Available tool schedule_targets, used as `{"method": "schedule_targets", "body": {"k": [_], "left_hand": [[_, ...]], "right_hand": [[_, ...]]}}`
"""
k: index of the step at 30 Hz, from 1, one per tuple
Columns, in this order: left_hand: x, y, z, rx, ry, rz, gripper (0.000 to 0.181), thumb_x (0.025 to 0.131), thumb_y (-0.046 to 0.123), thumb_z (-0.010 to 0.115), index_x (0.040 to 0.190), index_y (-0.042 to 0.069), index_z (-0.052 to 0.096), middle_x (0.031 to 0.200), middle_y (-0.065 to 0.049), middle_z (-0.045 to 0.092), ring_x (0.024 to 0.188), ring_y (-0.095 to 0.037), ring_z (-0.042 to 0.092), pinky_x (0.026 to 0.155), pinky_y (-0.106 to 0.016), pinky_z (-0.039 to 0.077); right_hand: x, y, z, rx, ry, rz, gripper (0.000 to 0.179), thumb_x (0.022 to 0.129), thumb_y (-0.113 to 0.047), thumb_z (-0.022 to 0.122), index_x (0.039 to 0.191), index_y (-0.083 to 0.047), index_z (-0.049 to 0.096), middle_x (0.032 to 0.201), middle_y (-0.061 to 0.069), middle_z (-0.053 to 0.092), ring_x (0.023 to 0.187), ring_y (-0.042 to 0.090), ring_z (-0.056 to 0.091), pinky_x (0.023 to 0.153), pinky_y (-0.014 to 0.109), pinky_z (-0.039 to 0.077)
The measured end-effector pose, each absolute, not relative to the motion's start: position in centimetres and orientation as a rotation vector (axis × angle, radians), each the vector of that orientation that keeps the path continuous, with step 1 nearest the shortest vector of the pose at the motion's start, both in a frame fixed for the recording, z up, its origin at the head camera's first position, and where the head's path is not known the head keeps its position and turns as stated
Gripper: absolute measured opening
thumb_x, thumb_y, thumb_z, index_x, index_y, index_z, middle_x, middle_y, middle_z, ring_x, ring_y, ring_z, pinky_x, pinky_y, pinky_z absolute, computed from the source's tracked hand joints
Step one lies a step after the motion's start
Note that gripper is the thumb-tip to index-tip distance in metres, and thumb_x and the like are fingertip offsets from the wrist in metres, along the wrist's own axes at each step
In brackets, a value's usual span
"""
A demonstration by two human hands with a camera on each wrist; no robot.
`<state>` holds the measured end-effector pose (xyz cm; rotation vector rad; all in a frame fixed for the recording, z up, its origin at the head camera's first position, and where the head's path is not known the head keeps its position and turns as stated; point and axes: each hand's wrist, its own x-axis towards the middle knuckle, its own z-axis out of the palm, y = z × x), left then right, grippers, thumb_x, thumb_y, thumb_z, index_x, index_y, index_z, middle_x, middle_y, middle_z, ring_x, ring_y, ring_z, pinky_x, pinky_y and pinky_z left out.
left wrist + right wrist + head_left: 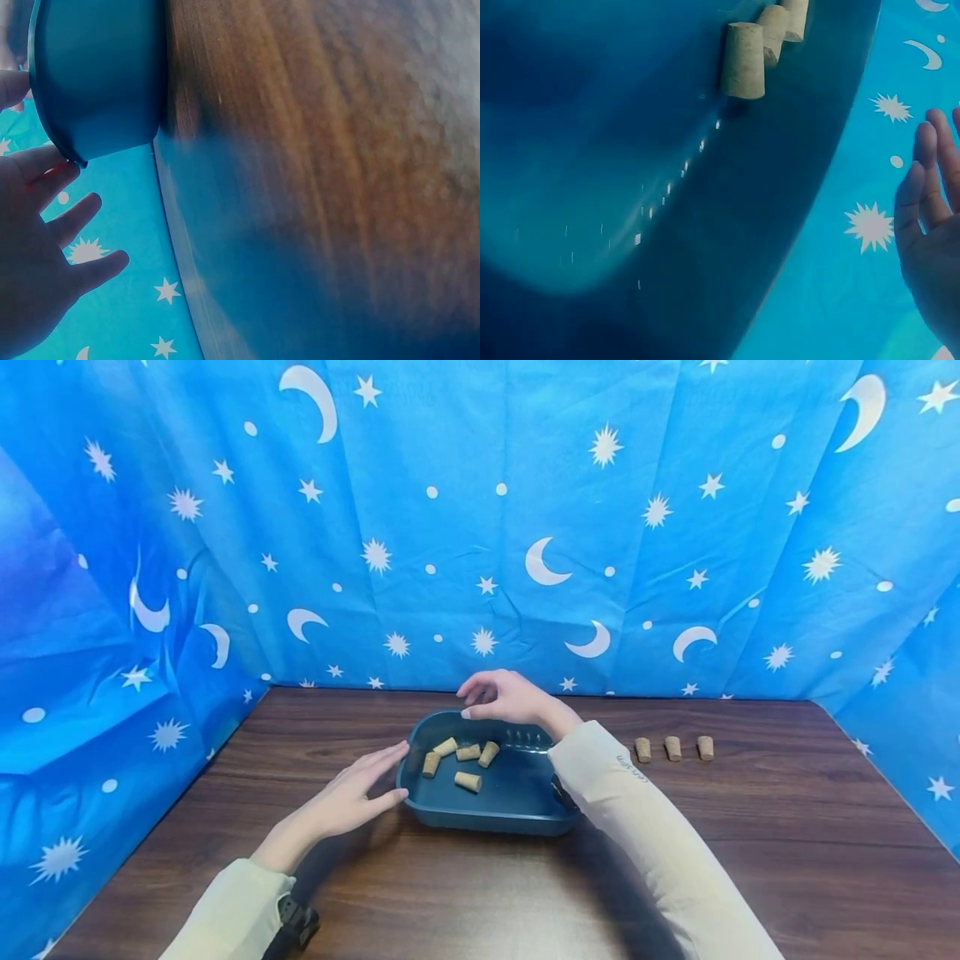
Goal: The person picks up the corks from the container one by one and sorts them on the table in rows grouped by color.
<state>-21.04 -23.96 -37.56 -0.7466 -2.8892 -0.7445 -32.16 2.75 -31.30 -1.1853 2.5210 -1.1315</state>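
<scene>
1. From the left edge, a blue cloth (450,527) printed with white moons, stars and dots hangs and runs round behind the dark wooden table (787,827) to the far right.
2. The left sleeve (228,910), pale in colour, has a black strap (297,922) at its cuff.
3. The left hand (348,795) has its fingers straight and spread from the thumb; fingertips touch the left rim of the blue tray (517,793), which rests on the table.
4. Five corks sit in the tray, mostly in its left half. Leftmost is one cork (431,765), with a second cork (445,747) just beyond it.
5. A third cork (468,752) lies near the middle, a fourth cork (468,782) on its side closer to the person, and a fifth cork (489,754) leans just right of the third.
6. The right hand (513,697) is by the tray's far rim, fingers loosely bent and apart from the thumb; whether it touches the rim is hard to tell.
7. The right sleeve (652,852) crosses the tray's right end.
8. Beyond it, three corks (672,748) stand upright in a spaced row on the table.
</scene>
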Motion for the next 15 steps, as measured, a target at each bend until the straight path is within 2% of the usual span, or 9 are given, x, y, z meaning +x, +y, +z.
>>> {"method": "schedule_targets", "body": {"k": [8, 15], "left_hand": [[-21.0, -24.1, -37.6, -0.74, -2.898, -0.743, 0.064, 0.086, 0.044, 0.051, 0.137, 0.009, 0.033, 0.139, -0.009, 0.031, 0.125, -0.03, 0.027, 0.093, -0.057, 0.025], [-21.0, -24.0, -37.4, -0.751, -2.897, -0.732, 0.065, 0.086, 0.045, 0.051, 0.137, 0.009, 0.033, 0.139, -0.01, 0.031, 0.125, -0.031, 0.028, 0.093, -0.056, 0.026]], "right_hand": [[-32.6, 1.3, -32.4, -1.082, 2.499, -0.993, 0.038, 0.082, -0.026, 0.063, 0.114, -0.007, 0.055, 0.093, -0.003, 0.059, 0.09, 0.011, 0.054, 0.076, 0.027, 0.045], [-32.7, 0.4, -33.3, -0.962, 2.454, -0.956, 0.039, 0.082, -0.024, 0.064, 0.115, -0.006, 0.055, 0.091, -0.002, 0.058, 0.087, 0.013, 0.053, 0.076, 0.029, 0.043]]}}
